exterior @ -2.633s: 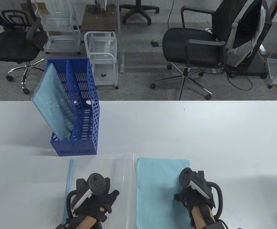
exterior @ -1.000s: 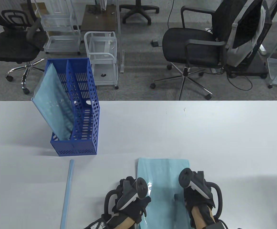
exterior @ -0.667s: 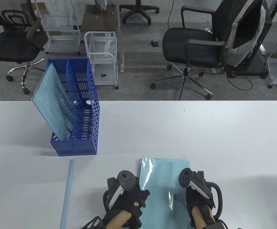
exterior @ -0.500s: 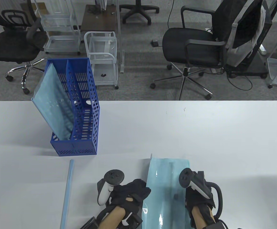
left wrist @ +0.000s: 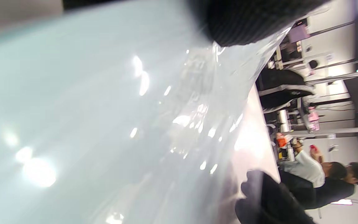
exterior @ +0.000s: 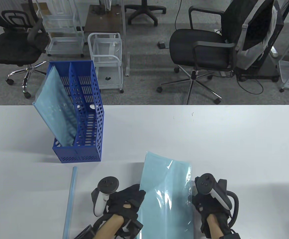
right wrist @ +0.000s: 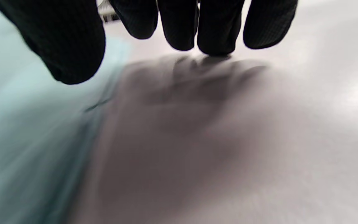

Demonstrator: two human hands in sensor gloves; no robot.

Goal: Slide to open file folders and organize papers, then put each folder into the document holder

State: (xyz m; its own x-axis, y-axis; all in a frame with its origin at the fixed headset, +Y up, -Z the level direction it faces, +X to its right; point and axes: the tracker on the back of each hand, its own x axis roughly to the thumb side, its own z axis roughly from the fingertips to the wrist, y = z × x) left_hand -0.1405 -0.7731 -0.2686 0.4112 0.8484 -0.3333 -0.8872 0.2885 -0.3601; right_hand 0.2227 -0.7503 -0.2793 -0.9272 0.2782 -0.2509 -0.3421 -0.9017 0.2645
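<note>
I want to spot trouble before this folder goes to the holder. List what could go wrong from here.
1. The folder is held by its two side edges only, left hand and right hand; the glossy cover bows and could slip.
2. Its slide bar lies apart on the table, so the papers inside may shift or fan out.
3. The document holder already has a folder leaning out of its left slot; a nudge while inserting could tip it.

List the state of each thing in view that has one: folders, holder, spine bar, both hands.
Folder on the table: closed over blue paper, left edge lifted.
Folder in the holder: upright, leaning left, in the left slot.
Holder: upright, right slot empty.
Spine bar: off, flat on the table, untouched.
Left hand: grips the folder's left edge.
Right hand: at the folder's right edge; grip unclear.
</note>
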